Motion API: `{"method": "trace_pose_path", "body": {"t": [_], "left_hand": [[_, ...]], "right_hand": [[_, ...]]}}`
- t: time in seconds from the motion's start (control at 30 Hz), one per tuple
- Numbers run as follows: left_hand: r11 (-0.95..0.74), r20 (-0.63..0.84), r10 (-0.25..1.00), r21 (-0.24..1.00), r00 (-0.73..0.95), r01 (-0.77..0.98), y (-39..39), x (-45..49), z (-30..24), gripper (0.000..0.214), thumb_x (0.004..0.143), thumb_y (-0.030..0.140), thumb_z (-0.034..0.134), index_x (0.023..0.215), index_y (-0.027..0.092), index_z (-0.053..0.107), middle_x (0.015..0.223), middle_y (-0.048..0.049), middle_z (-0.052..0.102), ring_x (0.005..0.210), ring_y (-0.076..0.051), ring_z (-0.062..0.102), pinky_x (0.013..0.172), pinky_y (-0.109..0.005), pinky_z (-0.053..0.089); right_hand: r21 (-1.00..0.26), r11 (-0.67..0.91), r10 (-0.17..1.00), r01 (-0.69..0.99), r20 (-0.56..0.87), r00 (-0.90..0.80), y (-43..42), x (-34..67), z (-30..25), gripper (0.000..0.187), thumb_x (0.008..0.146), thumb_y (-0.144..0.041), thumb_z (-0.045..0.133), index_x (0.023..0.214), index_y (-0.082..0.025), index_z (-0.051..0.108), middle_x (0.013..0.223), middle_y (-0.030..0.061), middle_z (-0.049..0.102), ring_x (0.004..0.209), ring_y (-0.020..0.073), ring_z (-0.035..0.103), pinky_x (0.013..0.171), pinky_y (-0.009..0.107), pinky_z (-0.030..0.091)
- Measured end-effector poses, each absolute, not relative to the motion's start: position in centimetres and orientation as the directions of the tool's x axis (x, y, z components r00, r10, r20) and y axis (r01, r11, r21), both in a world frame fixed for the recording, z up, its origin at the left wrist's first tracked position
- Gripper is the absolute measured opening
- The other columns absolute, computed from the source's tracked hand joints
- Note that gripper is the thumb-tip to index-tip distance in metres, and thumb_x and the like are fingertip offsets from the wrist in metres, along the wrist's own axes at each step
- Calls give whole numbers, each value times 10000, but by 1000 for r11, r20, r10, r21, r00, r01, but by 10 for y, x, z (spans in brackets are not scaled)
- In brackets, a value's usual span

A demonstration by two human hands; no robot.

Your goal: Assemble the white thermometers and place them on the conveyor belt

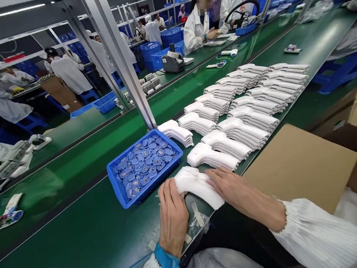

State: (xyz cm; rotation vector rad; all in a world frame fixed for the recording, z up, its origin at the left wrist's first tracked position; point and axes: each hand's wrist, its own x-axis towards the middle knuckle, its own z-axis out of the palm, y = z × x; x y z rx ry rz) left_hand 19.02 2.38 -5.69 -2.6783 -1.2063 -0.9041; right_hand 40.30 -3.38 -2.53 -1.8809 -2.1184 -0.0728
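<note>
Both my hands are on a white plastic housing (198, 187) shaped like a pistol-grip thermometer, at the near edge of a green conveyor belt (64, 229). My left hand (173, 216) grips its left end, and my right hand (231, 188) lies across its top. A clear plastic bag (195, 221) with tape on it is under my hands. Left of them stands a blue plastic tray (115, 178) heaped with small blue parts (145, 166). Several stacks of matching white housings (226, 142) stand in rows beyond my hands.
An open cardboard box (295, 169) stands at my right. A metal upright (117, 60) rises from the belt. Beyond it, a co-worker (202, 30) sits at a second belt (190, 61), near a grey machine (173, 62) and blue crates (150, 56).
</note>
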Motion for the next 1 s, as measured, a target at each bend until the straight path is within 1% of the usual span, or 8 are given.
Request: {"method": "trace_pose_path", "body": {"t": [0.17, 0.23, 0.37, 0.5, 0.63, 0.73, 0.83, 1.0], "left_hand": [[-585, 376, 800, 323, 467, 744, 29, 208, -45, 373, 1040, 246, 477, 1371, 75, 459, 1282, -198, 592, 1183, -322, 562, 980, -501, 546], [-534, 283, 844, 357, 456, 766, 29, 212, -36, 371, 1034, 269, 490, 1352, 78, 481, 1268, -194, 603, 1170, -330, 567, 978, -523, 541], [-431, 114, 900, 376, 420, 821, 29, 221, -18, 357, 1011, 234, 528, 1327, 69, 509, 1231, -190, 624, 1155, -332, 596, 978, -514, 539], [-388, 19, 913, 350, 407, 853, 31, 231, -5, 354, 998, 218, 546, 1319, 71, 520, 1215, -183, 637, 1140, -338, 616, 967, -503, 542], [-406, 37, 907, 346, 420, 846, 29, 234, -4, 441, 990, 231, 574, 1385, 58, 486, 1295, -202, 624, 1214, -344, 593, 1028, -517, 508], [-425, 121, 903, 394, 412, 815, 19, 216, -9, 509, 997, 294, 579, 1443, 82, 456, 1385, -202, 595, 1297, -342, 557, 1089, -525, 469], [-367, 196, 930, 468, 311, 804, 2, 170, -16, 455, 1015, 356, 537, 1417, 147, 502, 1377, -166, 620, 1279, -323, 585, 1041, -497, 509], [-157, 257, 966, 554, 12, 818, 2, 53, -16, 380, 972, 418, 588, 1257, 169, 625, 1212, -128, 710, 1098, -283, 683, 946, -436, 555]], "right_hand": [[-109, -36, 944, 993, 322, 69, -17, 427, -10, 373, 1030, -329, 512, 1337, -119, 537, 1293, 163, 656, 1161, 312, 612, 939, 446, 514], [-50, -111, 956, 993, 268, 120, -7, 436, -12, 418, 972, -355, 618, 1294, -94, 568, 1191, 182, 693, 1088, 344, 641, 877, 452, 524], [-45, -171, 958, 984, 224, 177, -1, 443, -15, 210, 992, -323, 573, 1046, -133, 643, 841, 123, 710, 819, 299, 681, 685, 388, 514], [-96, -127, 942, 987, 299, 151, -13, 434, -6, 321, 1031, -395, 490, 1216, -151, 585, 1033, 141, 712, 976, 305, 656, 754, 397, 518], [-68, 61, 964, 996, 262, -42, -20, 403, -6, 387, 963, -464, 613, 1215, -173, 576, 1090, 126, 702, 999, 287, 650, 821, 392, 520], [63, -35, 977, 997, 214, 20, -18, 379, -17, 266, 920, -363, 675, 1028, -131, 604, 912, 146, 685, 829, 303, 662, 706, 403, 496], [88, -143, 961, 986, 249, 117, -18, 366, -28, 192, 963, -345, 604, 897, -170, 564, 806, 102, 651, 728, 271, 660, 599, 360, 431], [-52, -177, 932, 983, 311, 184, -29, 382, -56, 367, 1006, -552, 414, 819, -245, 484, 644, 62, 571, 588, 284, 608, 530, 377, 324]]}}
